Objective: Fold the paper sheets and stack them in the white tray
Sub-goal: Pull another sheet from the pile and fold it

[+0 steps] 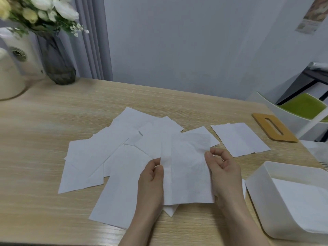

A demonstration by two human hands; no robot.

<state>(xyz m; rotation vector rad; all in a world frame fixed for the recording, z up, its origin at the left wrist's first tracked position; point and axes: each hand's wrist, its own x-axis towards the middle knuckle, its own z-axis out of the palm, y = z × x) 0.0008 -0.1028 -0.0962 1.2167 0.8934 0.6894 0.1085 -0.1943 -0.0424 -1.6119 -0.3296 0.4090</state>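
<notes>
Head view showed the left hand (150, 176) and right hand (223, 171) pinching one sheet (188, 174); the white tray (262, 201) beside the right hand held few, while the unfolded pile (106, 157) beyond the left remained.

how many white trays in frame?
1. The white tray sits on the table at the right edge, beside the right hand, with paper inside. It is cut off by the frame edge; none other shows.
</notes>
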